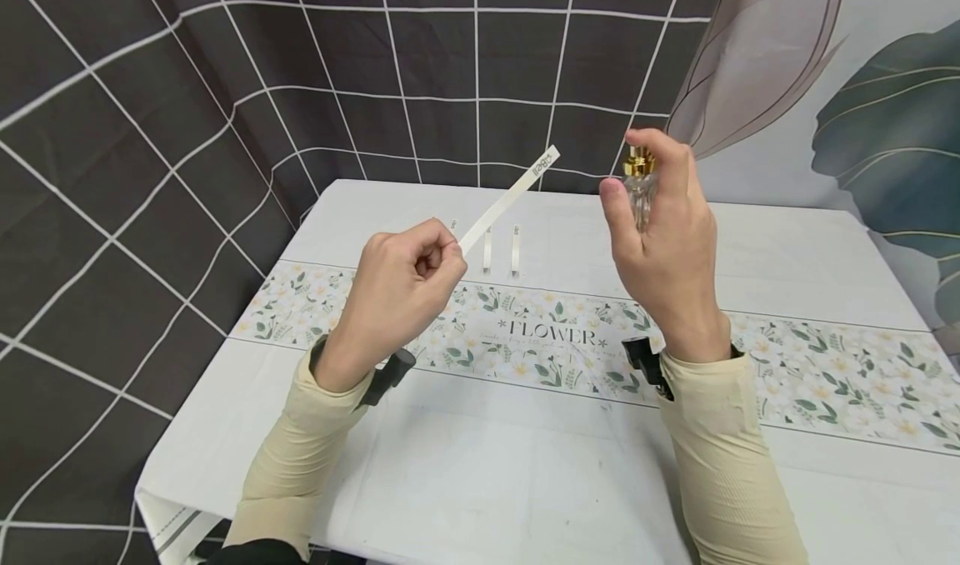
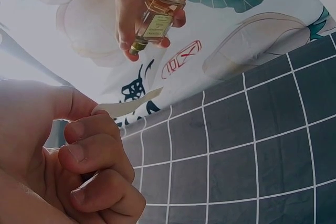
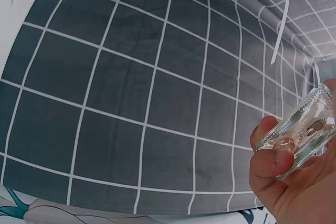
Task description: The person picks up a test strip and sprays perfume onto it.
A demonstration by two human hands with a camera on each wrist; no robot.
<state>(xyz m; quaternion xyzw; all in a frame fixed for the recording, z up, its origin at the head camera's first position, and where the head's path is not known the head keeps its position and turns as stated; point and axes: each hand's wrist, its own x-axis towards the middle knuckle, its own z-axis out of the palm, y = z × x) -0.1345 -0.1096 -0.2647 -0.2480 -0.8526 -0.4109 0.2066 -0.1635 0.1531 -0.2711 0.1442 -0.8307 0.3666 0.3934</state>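
My left hand point(image 1: 408, 286) pinches one end of a white paper test strip point(image 1: 510, 198) between thumb and index finger. The strip slants up to the right, and its far end carries dark lettering. Across from it, my right hand point(image 1: 671, 257) grips a glass perfume bottle point(image 1: 641, 194) with a gold spray top, the index finger resting on that top. A gap separates bottle and strip. In the left wrist view the bottle point(image 2: 159, 17) shows a pale label and amber liquid. The right wrist view shows the clear base of the bottle point(image 3: 302, 135) between the fingers.
Behind the left hand, further paper strips point(image 1: 515, 252) lie on the white tablecloth point(image 1: 465, 465). A floral band point(image 1: 525, 340) lettered FLOWER crosses the table. Dark cloth with a white grid point(image 1: 435, 57) hangs at the back and left; a leaf-patterned cloth point(image 1: 885, 132) hangs at right.
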